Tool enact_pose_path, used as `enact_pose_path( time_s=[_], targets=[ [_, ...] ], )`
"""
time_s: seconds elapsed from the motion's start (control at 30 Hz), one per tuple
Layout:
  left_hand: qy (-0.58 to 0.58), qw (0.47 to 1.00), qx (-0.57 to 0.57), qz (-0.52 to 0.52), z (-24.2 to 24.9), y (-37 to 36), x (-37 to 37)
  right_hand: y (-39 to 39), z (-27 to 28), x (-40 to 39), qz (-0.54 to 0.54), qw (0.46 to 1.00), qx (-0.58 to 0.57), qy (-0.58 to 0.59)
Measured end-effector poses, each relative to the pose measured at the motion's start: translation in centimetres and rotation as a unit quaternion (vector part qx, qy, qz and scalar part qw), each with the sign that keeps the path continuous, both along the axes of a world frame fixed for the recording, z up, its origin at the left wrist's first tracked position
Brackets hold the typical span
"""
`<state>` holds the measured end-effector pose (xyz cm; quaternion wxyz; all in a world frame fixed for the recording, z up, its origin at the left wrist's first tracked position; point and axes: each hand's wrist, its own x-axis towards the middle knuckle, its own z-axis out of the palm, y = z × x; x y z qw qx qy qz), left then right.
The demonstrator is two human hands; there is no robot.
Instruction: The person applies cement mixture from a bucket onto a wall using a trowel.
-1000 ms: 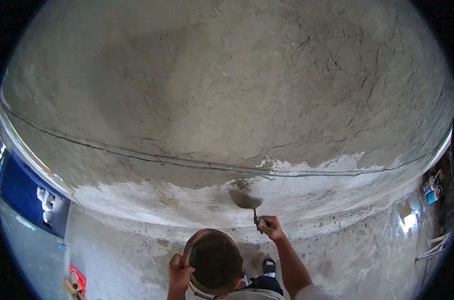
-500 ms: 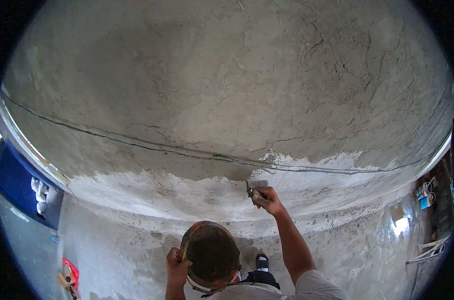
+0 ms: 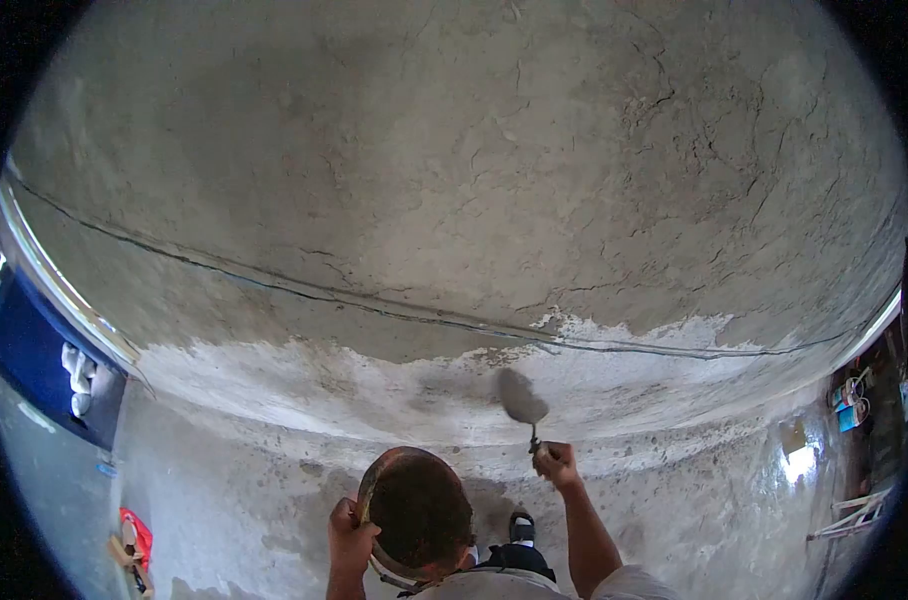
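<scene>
My right hand (image 3: 555, 463) is closed around the handle of a trowel (image 3: 522, 398), its rounded blade pointing up towards the wall. Just beyond the blade is the ragged lower edge of the grey plaster (image 3: 454, 250), above a whitish strip of bare wall (image 3: 274, 375). My left hand (image 3: 352, 535) grips the rim of a round, stained bucket (image 3: 416, 510), held in front of my body with its dark inside facing up. How much the bucket holds is too dark to tell.
A thin cable (image 3: 374, 308) sags across the wall. On the floor at the left lies a red bag (image 3: 136, 535) by some wood pieces. White bundles (image 3: 78, 378) sit in a blue area at far left. Blue-labelled containers (image 3: 851, 408) and a white rack (image 3: 852, 515) stand at the right.
My right hand has drawn the trowel down, away from the plaster edge, and turned it so the blade's flat face shows. My left hand keeps the bucket nearly in place.
</scene>
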<state>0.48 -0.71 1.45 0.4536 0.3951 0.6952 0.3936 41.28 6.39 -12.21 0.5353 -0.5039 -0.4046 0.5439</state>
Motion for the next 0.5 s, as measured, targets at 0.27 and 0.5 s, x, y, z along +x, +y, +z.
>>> enact_pose_path(
  time_s=[0.27,0.5],
  targets=[
    [-0.072,0.99,0.116,-0.046,-1.3,-0.7,0.9,3.0,2.9,2.5,0.117,0.983,0.049,-0.131],
    [-0.088,0.995,0.036,0.006,-1.5,-2.1,0.6,8.3,19.8,2.3,0.178,0.926,0.035,-0.332]
  ],
)
